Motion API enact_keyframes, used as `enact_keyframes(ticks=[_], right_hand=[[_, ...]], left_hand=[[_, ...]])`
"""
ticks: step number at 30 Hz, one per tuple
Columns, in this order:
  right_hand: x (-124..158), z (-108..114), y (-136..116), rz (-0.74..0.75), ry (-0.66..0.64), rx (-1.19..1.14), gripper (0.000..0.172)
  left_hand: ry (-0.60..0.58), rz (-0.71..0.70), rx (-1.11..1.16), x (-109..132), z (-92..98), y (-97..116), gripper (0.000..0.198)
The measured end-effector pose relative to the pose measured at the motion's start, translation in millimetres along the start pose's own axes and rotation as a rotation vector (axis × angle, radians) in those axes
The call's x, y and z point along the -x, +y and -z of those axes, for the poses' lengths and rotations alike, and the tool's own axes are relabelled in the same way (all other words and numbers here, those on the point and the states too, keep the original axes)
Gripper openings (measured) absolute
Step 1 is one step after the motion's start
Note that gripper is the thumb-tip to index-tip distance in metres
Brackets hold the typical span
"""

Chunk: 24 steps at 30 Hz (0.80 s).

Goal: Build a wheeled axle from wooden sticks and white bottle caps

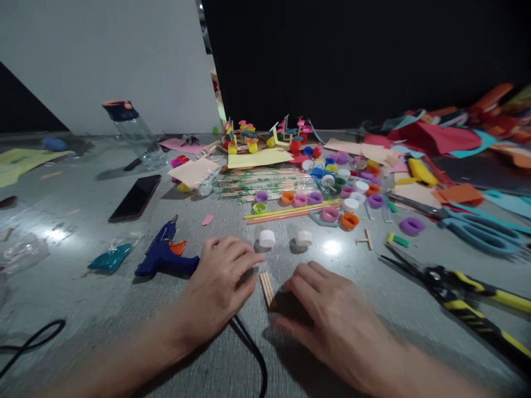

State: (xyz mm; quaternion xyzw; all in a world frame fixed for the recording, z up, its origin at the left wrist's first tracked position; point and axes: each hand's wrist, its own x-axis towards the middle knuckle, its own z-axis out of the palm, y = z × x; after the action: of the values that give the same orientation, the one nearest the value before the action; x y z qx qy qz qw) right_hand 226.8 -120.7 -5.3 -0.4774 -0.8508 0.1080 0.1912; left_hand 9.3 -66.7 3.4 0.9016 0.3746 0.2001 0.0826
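spreading across the lower view, the table (124, 326) carries most of its clutter along the far side, likely so the hands have room in the near middle. at the right lie the yellow-and-black cutters (446, 293) and, beyond them, the blue-handled scissors (454, 219), probably within easy reach of the right hand (327, 309). that hand is open and loosely curved, gripping nothing that shows; the left hand (222, 276), opposite, is open too, thumb and forefinger parted. the clear bottle (139, 138) stands far back, where a knock seems less likely. the blue glue gun (160, 253) lies on its side just by the left hand, nozzle pointing away, which would keep the tip off the fingers. two white caps (266, 239) sit beyond the fingertips, seemingly kept separate from the coloured caps (347, 191) heaped behind. the short wooden sticks (268, 290) lie side by side on the table between the hands, apparently lined up on purpose. both palms are turned out of sight, motion blurs the right hand, the left arm hides where the black cord (257, 354) begins, the cutters' handles run off the right edge, and the sticks' exact count is hard to make out.
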Motion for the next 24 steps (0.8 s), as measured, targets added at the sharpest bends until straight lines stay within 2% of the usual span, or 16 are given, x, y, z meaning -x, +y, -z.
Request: enact_keyframes(ticks=[2, 4, 8, 10, 14, 19, 21, 24], right_hand=[[0.2, -3.0, -6.9, 0.009, 0.022, 0.061, 0.032], [-0.1, -6.4, -11.3, 0.017, 0.019, 0.107, 0.033], [-1.3, -9.6, -9.9, 0.018, -0.003, 0.149, 0.018], [-2.0, -8.2, -5.5, 0.004, -0.017, 0.176, 0.008], [-3.3, -1.8, 5.2, -0.039, -0.059, 0.195, 0.010], [-5.9, -1.6, 10.9, -0.044, -0.056, 0.096, 0.002], [-7.2, -5.7, 10.8, -0.024, -0.043, 0.079, 0.009], [-9.0, -11.1, 11.7, 0.007, 0.005, 0.097, 0.008]], left_hand=[[-0.035, -0.027, 0.007, 0.1, 1.6, -1.0, 0.031], [-0.079, -0.051, 0.022, -0.4, 2.6, -1.4, 0.030], [-0.119, -0.045, 0.048, -1.8, 2.2, -1.6, 0.024], [-0.113, -0.028, 0.053, -2.0, 1.4, -3.0, 0.020], [-0.086, -0.003, 0.067, -0.6, 0.1, -7.6, 0.007], [-0.083, 0.015, 0.071, 1.0, -0.6, -8.4, 0.012], [-0.097, 0.027, 0.066, 0.5, -1.0, -7.2, 0.013], [-0.110, 0.047, 0.080, -0.6, -2.0, -4.7, 0.010]])
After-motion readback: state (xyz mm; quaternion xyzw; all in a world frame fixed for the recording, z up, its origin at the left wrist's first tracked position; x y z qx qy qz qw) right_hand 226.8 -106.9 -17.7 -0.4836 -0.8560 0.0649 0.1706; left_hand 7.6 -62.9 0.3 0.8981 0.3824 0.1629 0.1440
